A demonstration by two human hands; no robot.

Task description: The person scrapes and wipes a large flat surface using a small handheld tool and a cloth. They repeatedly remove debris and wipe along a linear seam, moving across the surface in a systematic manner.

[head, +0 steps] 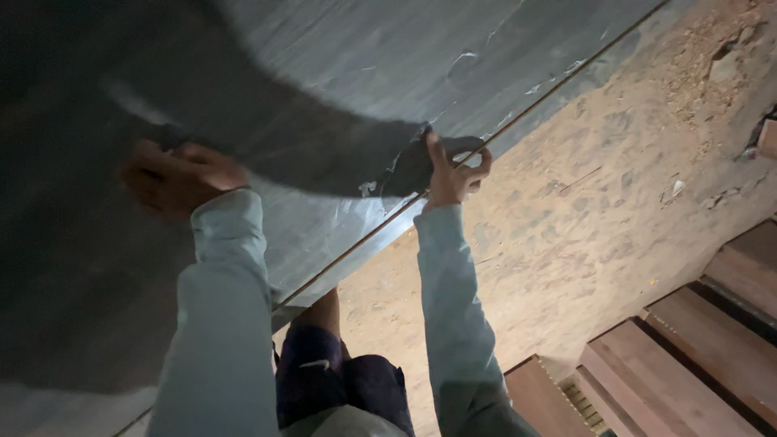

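We look down on a bare dirt floor (583,210), sandy brown and patterned with footprints, lit by one hard light that falls off into deep shadow at the left. Loose rubble and pale stone chips (712,65) lie heaped toward the upper right corner. At the lower right, a row of reddish-brown wooden planks (688,348) lies side by side on the ground, with dark gaps between the boards.
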